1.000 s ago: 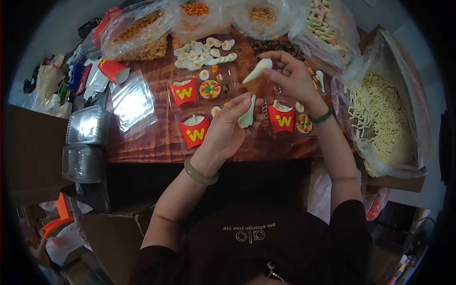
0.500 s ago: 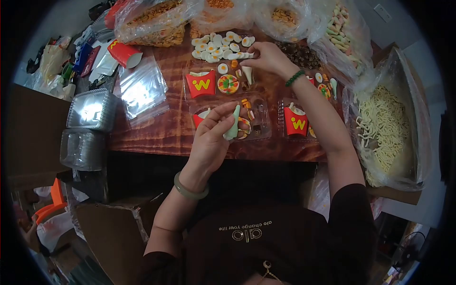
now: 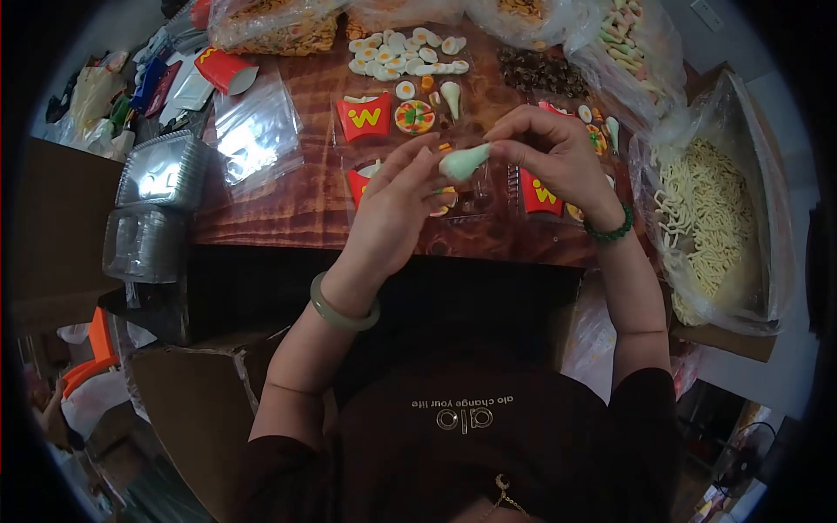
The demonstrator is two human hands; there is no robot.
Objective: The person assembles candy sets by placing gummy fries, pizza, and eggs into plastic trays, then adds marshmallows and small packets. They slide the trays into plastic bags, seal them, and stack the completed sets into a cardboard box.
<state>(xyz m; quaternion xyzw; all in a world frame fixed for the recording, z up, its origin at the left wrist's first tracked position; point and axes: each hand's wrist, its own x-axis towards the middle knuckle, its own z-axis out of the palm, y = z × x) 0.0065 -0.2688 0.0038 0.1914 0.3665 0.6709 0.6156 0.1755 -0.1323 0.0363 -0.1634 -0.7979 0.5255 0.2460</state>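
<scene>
Between my hands is a pale green toy drumstick (image 3: pixel 465 163), its thick end pointing left. My right hand (image 3: pixel 558 157) pinches its thin end between thumb and fingertips. At the thick end, my left hand (image 3: pixel 397 192) has its fingers apart, fingertips right beside the piece. Beneath my hands lies a clear tray partly hidden by them, with a red toy fries box (image 3: pixel 359 186). Behind it, another tray holds a fries box (image 3: pixel 364 116), a round toy pizza (image 3: pixel 414 117), a small fried egg (image 3: pixel 405 90) and a whitish drumstick (image 3: pixel 451 99). My right hand partly covers a tray with a fries box (image 3: pixel 539 193).
Toy fried eggs (image 3: pixel 405 57) are heaped at the back, beside dark brown pieces (image 3: pixel 545 73). Bags of small pieces (image 3: pixel 279 30) line the far edge. At left are clear bags (image 3: pixel 257 131) and stacked plastic boxes (image 3: pixel 159 170). A lined carton (image 3: pixel 711 227) of noodle-like strands stands right.
My right hand has come back from the egg heap and taken the green drumstick's thin end. The drumstick has turned from upright to nearly sideways, and my left fingers have loosened.
</scene>
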